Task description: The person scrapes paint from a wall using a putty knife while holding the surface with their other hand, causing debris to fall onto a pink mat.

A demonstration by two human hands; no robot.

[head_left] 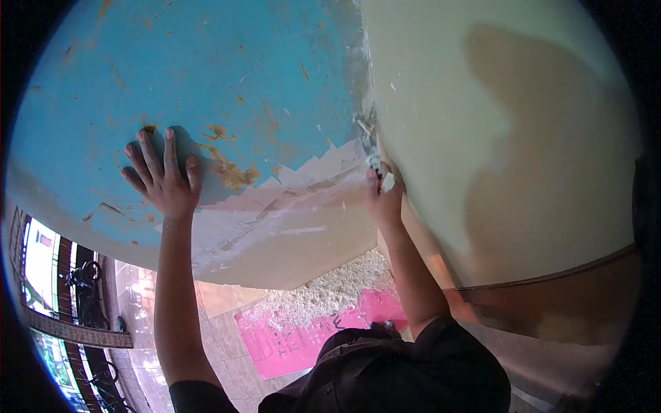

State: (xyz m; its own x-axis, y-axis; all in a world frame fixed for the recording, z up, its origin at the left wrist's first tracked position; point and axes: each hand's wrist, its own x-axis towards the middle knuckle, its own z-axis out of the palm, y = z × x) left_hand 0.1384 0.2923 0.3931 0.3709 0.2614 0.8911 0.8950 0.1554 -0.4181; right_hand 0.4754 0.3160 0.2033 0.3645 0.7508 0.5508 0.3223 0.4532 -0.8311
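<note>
Left hand (163, 180) lies flat, fingers spread, on the flaking blue painted wall (206, 76); right hand (383, 196) grips a small scraper (377, 165) at the corner, lower band stripped bare, most blue remaining.

Left hand (164, 180) flat on left wall (206, 76); right hand (383, 199) with scraper (377, 167) at corner; debris (330, 289) below.
</note>
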